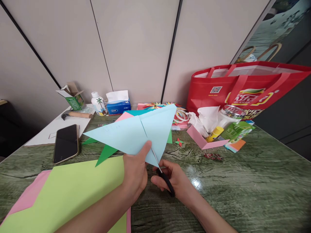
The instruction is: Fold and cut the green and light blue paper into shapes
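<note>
A light blue sheet of paper (119,134) with a folded, pointed shape is raised over the table. My left hand (136,168) pinches its lower edge, thumb on top. My right hand (173,179) holds scissors (166,183) by their black handles. The scissor blades lie at the paper's lower right part, beside my left thumb, and a slit runs up from them toward the paper's top edge. Under and behind the blue paper, green paper pieces (105,153) show in part. Large yellow-green sheets (80,191) lie beneath my left forearm, over pink paper (31,194).
A phone (66,143) and a hammer (79,114) lie at the left. Behind stand an opened green box (74,101), a white bottle (99,105) and a tissue pack (118,107). A red bag (209,94), a pink paper tray (202,142) and a glue stick (215,133) are at the right.
</note>
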Action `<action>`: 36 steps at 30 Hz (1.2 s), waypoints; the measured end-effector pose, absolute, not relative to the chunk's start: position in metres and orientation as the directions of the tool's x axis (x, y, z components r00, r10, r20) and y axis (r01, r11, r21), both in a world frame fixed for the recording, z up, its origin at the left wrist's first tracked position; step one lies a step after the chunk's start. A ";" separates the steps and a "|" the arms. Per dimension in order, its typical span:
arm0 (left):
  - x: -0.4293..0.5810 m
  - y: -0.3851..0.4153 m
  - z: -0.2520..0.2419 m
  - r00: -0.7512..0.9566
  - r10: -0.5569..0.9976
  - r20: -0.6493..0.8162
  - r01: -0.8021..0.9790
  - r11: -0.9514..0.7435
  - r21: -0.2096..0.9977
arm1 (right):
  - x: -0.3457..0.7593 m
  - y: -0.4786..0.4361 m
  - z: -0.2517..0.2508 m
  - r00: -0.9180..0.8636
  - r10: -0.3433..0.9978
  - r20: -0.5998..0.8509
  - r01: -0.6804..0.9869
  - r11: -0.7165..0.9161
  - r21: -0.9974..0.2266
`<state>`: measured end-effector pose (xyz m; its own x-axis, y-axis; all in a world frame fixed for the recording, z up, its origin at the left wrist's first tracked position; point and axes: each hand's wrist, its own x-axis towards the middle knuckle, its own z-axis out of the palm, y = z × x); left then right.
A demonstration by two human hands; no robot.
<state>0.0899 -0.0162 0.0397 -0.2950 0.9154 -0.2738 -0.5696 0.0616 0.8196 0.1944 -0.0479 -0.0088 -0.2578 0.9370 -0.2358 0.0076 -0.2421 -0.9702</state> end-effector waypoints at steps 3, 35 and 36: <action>0.089 -0.017 0.040 -0.295 0.916 -0.273 -0.564 0.064 0.824 | 0.193 -0.048 -0.009 -0.250 0.935 -0.254 -0.007 -0.264 -0.965; 0.091 -0.019 0.038 -0.254 0.932 -0.260 -0.572 0.072 0.817 | 0.196 -0.046 -0.011 -0.272 0.943 -0.189 -0.086 -0.220 -0.972; 0.091 -0.019 0.038 -0.248 0.932 -0.264 -0.568 0.081 0.819 | 0.196 -0.046 -0.012 -0.278 0.944 -0.179 -0.097 -0.213 -0.972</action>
